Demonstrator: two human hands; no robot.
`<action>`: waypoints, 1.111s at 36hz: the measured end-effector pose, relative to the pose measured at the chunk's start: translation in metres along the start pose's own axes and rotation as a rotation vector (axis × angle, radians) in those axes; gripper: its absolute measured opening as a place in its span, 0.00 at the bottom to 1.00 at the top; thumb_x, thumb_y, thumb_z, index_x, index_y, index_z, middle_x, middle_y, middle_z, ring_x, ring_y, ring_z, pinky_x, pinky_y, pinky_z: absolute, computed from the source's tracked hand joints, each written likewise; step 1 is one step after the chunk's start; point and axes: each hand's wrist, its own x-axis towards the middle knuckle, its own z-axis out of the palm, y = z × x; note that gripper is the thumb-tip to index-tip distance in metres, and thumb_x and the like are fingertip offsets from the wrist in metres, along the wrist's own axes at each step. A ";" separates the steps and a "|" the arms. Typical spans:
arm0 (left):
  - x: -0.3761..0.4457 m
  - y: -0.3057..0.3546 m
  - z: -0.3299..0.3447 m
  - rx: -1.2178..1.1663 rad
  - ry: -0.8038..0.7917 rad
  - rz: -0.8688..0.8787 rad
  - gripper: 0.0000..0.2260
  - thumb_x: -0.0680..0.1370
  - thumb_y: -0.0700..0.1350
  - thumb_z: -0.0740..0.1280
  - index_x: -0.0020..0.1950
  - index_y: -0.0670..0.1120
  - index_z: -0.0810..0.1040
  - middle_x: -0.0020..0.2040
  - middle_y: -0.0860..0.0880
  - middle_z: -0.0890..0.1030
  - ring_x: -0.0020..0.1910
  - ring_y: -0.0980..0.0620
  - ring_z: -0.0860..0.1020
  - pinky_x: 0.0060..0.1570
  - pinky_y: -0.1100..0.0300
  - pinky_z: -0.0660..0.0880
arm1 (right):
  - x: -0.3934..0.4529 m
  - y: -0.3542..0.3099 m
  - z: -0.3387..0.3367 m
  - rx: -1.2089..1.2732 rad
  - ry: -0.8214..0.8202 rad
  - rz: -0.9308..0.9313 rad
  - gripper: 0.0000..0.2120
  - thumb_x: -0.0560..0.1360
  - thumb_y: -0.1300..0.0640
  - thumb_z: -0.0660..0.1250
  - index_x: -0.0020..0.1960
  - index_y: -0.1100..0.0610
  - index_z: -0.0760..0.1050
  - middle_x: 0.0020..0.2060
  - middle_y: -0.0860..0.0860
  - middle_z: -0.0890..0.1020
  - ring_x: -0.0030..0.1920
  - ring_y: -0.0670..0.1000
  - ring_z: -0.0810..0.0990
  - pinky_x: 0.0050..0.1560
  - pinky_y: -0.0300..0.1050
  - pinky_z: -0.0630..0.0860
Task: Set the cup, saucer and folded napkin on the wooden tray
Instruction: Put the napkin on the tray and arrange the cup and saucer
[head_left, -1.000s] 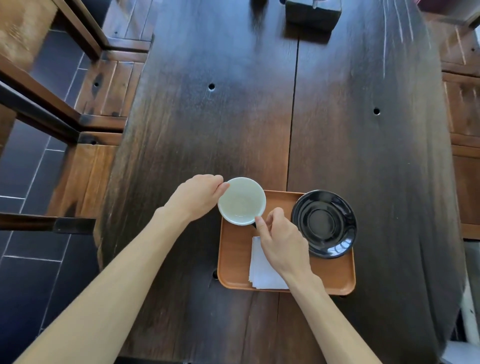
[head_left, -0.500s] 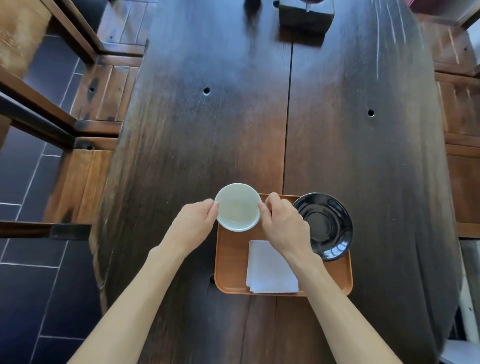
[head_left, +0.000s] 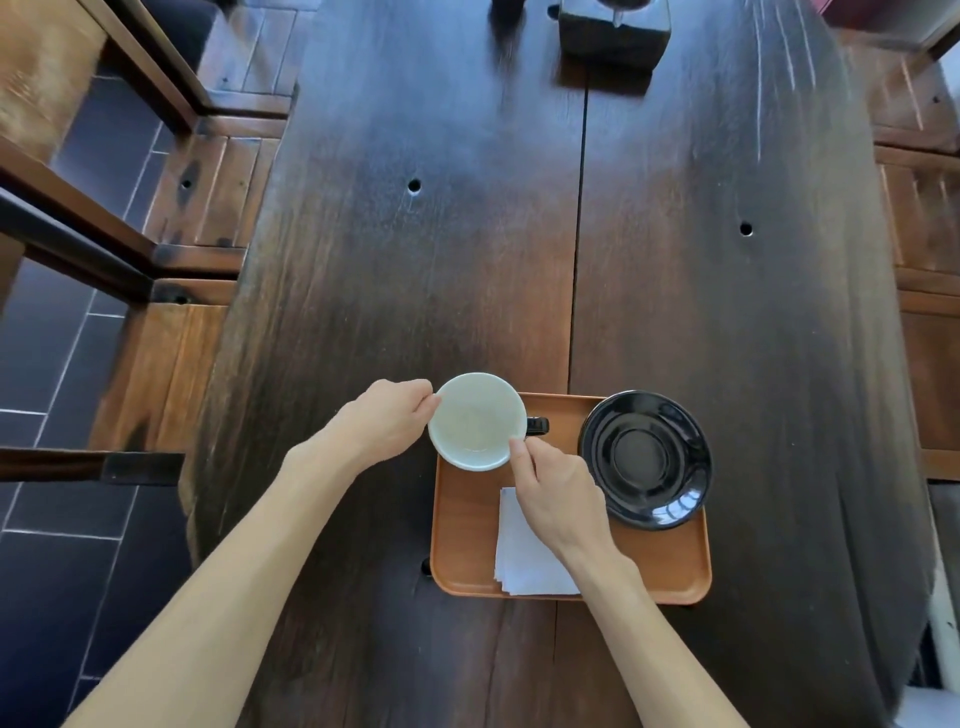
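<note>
With the left hand (head_left: 387, 423) pinching the far-left rim of the cup (head_left: 477, 421) and the right hand (head_left: 558, 486) fingertips closed on its near-right rim, the cup overhangs the wooden tray's (head_left: 467, 525) far-left corner and could tip onto the surface (head_left: 415, 270), short of the saucer (head_left: 645, 460) beyond the folded napkin (head_left: 519, 561).

One view only, the head camera, high above the dark wooden table (head_left: 519, 234) and looking steeply down along its length. The near end sits at the bottom of frame, the far end at the top. Wide-angle lens, so the table's edges bow outward. Left of the table, tiled floor (head_left: 47, 545); both forearms enter from below. No second view to compare.
</note>
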 end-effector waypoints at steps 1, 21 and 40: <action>0.000 0.000 -0.002 0.005 -0.011 0.005 0.17 0.84 0.53 0.54 0.38 0.47 0.67 0.37 0.47 0.74 0.36 0.49 0.73 0.39 0.52 0.71 | 0.001 -0.001 0.000 0.002 0.000 0.003 0.22 0.85 0.46 0.52 0.33 0.50 0.62 0.26 0.46 0.72 0.27 0.48 0.71 0.28 0.44 0.63; -0.018 0.003 0.014 -0.013 0.137 0.002 0.17 0.84 0.54 0.54 0.42 0.43 0.69 0.37 0.47 0.77 0.39 0.42 0.79 0.42 0.48 0.76 | 0.022 -0.011 -0.014 -0.110 -0.104 0.020 0.20 0.84 0.55 0.52 0.34 0.57 0.65 0.33 0.55 0.77 0.35 0.59 0.78 0.33 0.52 0.74; -0.012 -0.007 0.016 -0.044 0.177 0.031 0.17 0.84 0.56 0.53 0.41 0.46 0.67 0.35 0.48 0.76 0.38 0.44 0.78 0.36 0.51 0.73 | 0.016 -0.007 -0.002 0.081 -0.146 0.098 0.22 0.82 0.50 0.54 0.31 0.56 0.66 0.26 0.51 0.75 0.28 0.50 0.70 0.30 0.49 0.66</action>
